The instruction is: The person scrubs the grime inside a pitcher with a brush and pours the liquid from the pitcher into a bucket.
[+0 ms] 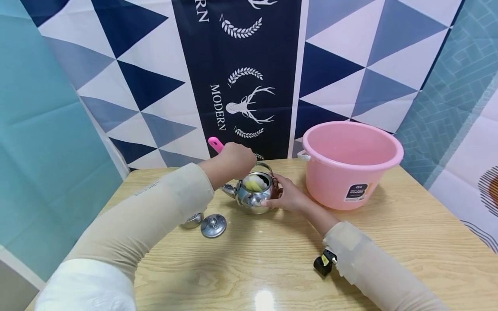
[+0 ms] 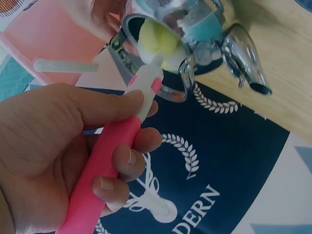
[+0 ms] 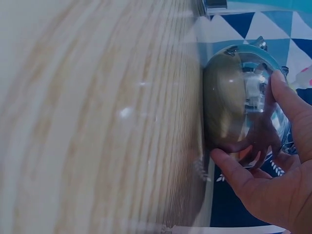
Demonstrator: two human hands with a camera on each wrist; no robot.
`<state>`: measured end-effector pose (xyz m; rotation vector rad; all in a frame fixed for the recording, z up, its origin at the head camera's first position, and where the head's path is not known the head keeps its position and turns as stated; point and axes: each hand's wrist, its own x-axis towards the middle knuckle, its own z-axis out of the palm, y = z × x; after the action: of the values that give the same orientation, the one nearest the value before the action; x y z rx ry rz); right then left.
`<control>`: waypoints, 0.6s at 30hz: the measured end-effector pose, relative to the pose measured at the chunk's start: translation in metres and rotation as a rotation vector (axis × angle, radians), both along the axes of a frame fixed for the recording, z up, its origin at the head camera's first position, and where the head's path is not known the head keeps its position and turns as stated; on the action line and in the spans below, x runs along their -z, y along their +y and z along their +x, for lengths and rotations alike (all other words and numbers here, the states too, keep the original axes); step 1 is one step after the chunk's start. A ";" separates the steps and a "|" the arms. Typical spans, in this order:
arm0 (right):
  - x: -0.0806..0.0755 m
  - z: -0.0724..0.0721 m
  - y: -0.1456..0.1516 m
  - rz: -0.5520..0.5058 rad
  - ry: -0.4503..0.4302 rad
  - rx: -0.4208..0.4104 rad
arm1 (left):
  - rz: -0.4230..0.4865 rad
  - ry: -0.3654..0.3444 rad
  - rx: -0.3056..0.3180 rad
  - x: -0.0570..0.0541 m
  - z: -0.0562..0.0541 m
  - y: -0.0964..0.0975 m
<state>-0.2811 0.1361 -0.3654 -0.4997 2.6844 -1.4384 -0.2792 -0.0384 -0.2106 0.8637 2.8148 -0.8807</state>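
Observation:
My left hand [image 1: 235, 160] grips the pink handle [image 2: 105, 170] of a cleaning brush with a yellow and white sponge head [image 2: 158, 41]. That head is down in the open mouth of a shiny metal teapot [image 1: 253, 201]. The teapot stands upright on the table, its spout [image 1: 228, 190] toward the left. From the right side, my right hand [image 1: 287, 194] holds the pot's round body, thumb and fingers spread about it in the right wrist view. Part of the pot's raised handle [image 1: 265, 165] shows behind the left hand.
Left of the teapot lies its round metal lid [image 1: 213, 226], beside a small metal cup-shaped piece [image 1: 193, 221] partly covered by the left sleeve. A large pink bucket [image 1: 338, 181] stands at the right. Patterned cloth [image 1: 249, 65] hangs behind the wooden table [image 1: 241, 263].

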 end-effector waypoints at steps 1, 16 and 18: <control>0.000 0.000 0.000 -0.001 0.001 -0.004 | -0.002 -0.003 -0.008 0.002 0.000 0.000; -0.003 -0.003 -0.003 -0.029 0.009 -0.016 | -0.009 0.001 -0.017 0.005 -0.001 -0.001; -0.002 -0.004 -0.005 -0.025 0.035 -0.017 | -0.007 0.014 -0.017 0.005 0.000 0.000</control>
<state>-0.2849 0.1314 -0.3632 -0.5527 2.6850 -1.4746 -0.2788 -0.0385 -0.2153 0.8347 2.8246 -0.8968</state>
